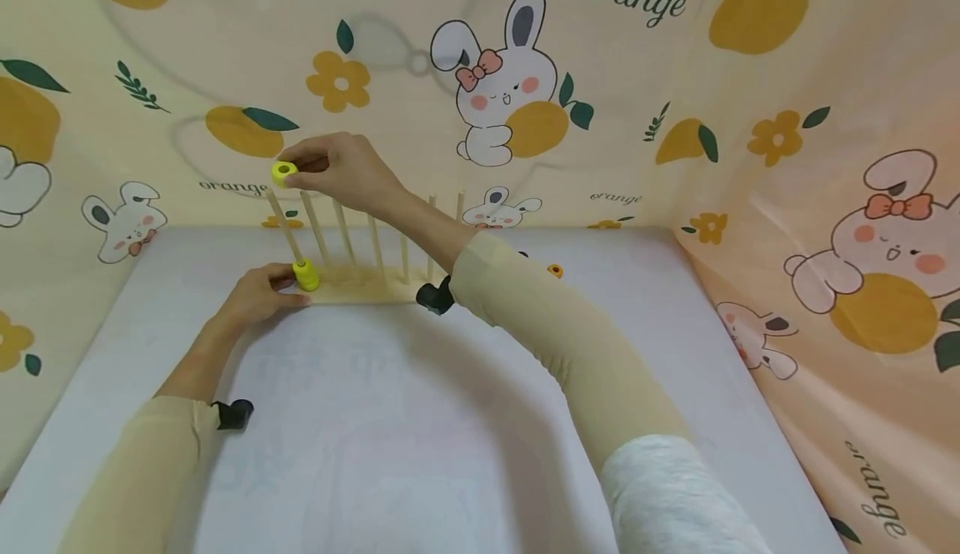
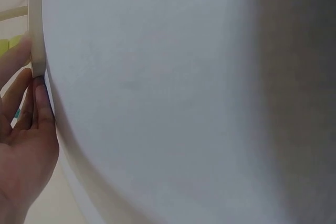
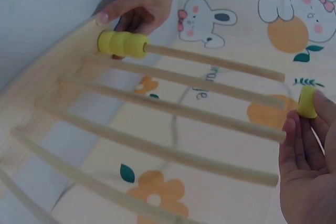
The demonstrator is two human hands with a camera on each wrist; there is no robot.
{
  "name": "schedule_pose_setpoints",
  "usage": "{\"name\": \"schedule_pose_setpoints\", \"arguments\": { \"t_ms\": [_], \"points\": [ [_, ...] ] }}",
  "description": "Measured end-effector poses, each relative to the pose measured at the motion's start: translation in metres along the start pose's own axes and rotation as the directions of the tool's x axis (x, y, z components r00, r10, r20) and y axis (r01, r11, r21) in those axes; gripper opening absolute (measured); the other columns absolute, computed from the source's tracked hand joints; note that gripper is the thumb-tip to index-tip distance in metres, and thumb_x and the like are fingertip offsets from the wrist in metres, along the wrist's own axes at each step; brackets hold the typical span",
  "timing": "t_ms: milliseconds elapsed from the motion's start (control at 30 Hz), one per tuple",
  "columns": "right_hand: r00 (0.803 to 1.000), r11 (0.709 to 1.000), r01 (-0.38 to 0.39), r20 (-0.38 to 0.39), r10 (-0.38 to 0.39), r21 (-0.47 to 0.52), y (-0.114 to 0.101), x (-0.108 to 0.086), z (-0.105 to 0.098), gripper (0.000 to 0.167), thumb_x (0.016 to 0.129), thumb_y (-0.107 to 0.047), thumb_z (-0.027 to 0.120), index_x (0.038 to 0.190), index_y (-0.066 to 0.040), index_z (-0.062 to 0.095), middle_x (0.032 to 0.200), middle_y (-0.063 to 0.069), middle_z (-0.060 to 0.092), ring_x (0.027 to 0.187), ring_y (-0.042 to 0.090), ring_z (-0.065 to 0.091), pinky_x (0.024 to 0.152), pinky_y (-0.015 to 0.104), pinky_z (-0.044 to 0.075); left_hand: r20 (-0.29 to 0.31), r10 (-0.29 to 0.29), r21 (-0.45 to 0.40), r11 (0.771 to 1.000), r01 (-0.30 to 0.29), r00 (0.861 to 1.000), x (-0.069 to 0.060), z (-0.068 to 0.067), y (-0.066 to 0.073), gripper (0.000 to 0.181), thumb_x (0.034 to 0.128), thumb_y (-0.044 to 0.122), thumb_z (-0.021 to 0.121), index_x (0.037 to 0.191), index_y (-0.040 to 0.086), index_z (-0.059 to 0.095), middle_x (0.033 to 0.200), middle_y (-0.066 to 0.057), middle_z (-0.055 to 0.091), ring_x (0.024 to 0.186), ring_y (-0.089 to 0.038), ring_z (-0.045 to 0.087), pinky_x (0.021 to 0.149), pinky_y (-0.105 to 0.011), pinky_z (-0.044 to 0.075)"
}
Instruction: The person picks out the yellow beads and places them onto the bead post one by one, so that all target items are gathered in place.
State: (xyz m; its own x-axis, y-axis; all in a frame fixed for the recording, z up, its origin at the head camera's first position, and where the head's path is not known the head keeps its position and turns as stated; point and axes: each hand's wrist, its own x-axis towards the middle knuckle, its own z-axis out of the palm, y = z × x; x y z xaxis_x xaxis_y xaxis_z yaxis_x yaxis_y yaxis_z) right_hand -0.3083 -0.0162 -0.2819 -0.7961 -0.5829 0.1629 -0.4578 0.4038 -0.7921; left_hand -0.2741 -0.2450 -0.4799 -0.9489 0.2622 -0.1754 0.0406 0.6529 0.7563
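A wooden stand (image 1: 360, 294) with a row of upright pegs is on the table near the back wall. My right hand (image 1: 352, 172) pinches a yellow bead (image 1: 279, 180) just above the top of the leftmost peg (image 1: 285, 227). In the right wrist view, that bead (image 3: 307, 103) is apart from the peg's tip. Three yellow beads (image 3: 123, 44) are stacked at the foot of this peg. My left hand (image 1: 257, 296) grips the left end of the base, its thumb beside the stack. The left wrist view shows fingers against the base's end (image 2: 38, 61).
An orange bead (image 1: 555, 271) lies on the white table (image 1: 360, 437), right of the stand. A small dark thing (image 1: 522, 254) near it is mostly hidden by my right sleeve (image 1: 540, 321). Patterned cloth (image 1: 405, 4) hangs behind and at the sides.
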Motion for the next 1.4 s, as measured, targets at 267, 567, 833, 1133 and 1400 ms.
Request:
{"name": "schedule_pose_setpoints", "arguments": {
  "t_ms": [267,567,833,1133,1400],
  "points": [
    [1.000,0.998,0.011,0.018,-0.010,-0.059,-0.003,0.010,0.012,0.035,0.092,-0.023,0.072,0.125,-0.012,0.070,0.113,-0.005,0.072,0.094,-0.002,0.065,0.082,0.011,0.050,-0.007,0.011,-0.004,1.000,-0.011,1.000,0.001,0.000,-0.002,0.070,0.0883,0.022,0.077,0.141,-0.011,0.045,0.143,-0.031,0.047,0.132,-0.045,0.046,0.112,-0.054,0.036],
    [0.997,0.996,-0.022,0.066,0.027,-0.081,-0.005,0.016,0.020,0.035,0.092,-0.026,0.072,0.125,-0.014,0.069,0.111,-0.008,0.072,0.099,0.000,0.064,0.083,0.009,0.049,0.002,0.008,0.002,1.000,-0.008,1.000,0.002,0.001,-0.005,0.074,0.0876,0.027,0.078,0.142,-0.010,0.044,0.145,-0.031,0.045,0.133,-0.044,0.046,0.112,-0.054,0.036],
    [0.995,0.990,-0.051,0.074,0.061,-0.132,-0.003,0.017,0.022,0.034,0.092,-0.026,0.073,0.124,-0.015,0.071,0.111,-0.009,0.072,0.097,0.002,0.065,0.080,0.011,0.049,-0.004,0.005,0.002,1.000,-0.005,1.000,0.002,0.001,-0.006,0.071,0.0879,0.026,0.077,0.142,-0.008,0.045,0.145,-0.029,0.046,0.133,-0.043,0.046,0.113,-0.054,0.035],
    [0.989,0.983,-0.089,0.103,0.106,-0.161,-0.004,0.018,0.023,0.030,0.090,-0.025,0.075,0.118,-0.015,0.074,0.106,-0.008,0.074,0.093,0.000,0.066,0.079,0.010,0.050,-0.003,0.007,0.014,1.000,-0.007,1.000,0.002,-0.001,-0.002,0.073,0.0875,0.026,0.078,0.142,-0.008,0.045,0.145,-0.030,0.046,0.133,-0.044,0.045,0.113,-0.056,0.034],
    [0.985,0.982,-0.107,0.115,0.125,-0.156,-0.005,0.016,0.023,0.030,0.092,-0.023,0.073,0.120,-0.013,0.073,0.107,-0.007,0.074,0.096,0.002,0.066,0.079,0.010,0.050,0.004,0.001,0.008,1.000,-0.001,1.000,0.002,0.001,-0.005,0.072,0.0884,0.025,0.077,0.143,-0.009,0.044,0.145,-0.030,0.046,0.133,-0.044,0.044,0.113,-0.056,0.033]
  ]
}}
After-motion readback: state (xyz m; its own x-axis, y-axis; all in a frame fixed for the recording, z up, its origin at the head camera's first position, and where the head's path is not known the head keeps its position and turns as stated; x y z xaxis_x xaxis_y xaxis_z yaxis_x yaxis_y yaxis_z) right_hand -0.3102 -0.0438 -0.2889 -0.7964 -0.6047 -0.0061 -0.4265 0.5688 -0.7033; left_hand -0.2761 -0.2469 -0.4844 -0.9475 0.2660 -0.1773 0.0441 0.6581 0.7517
